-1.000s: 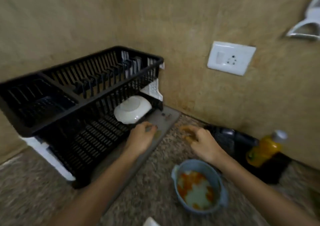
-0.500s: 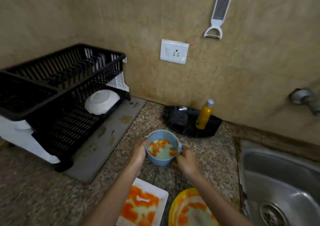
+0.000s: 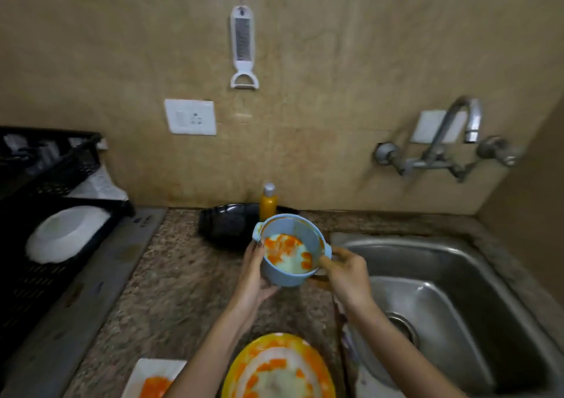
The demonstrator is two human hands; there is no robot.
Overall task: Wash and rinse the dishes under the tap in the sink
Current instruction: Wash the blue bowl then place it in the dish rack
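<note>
A blue bowl (image 3: 302, 235) with two small side handles and orange and white food residue inside is held tilted above the counter, just left of the steel sink (image 3: 451, 275). My left hand (image 3: 253, 278) cups its left side and underside. My right hand (image 3: 348, 275) grips its right handle. A wall tap (image 3: 457, 129) hangs over the back of the sink; no water is running. On the counter near me lie a dirty yellow plate (image 3: 280, 367) and a dirty white square plate (image 3: 152, 379).
A black dish rack (image 3: 39, 214) at the left holds a white bowl (image 3: 67, 232) on a grey drain mat (image 3: 100, 290). A black tray (image 3: 225, 223) with an orange bottle (image 3: 268, 202) sits against the wall. A socket (image 3: 190, 116) and a grater (image 3: 243, 46) are on the wall.
My hands left the dish rack, took hold of the blue bowl on the counter and lifted it to the right toward the sink. The view swung right and the tap came into sight.
</note>
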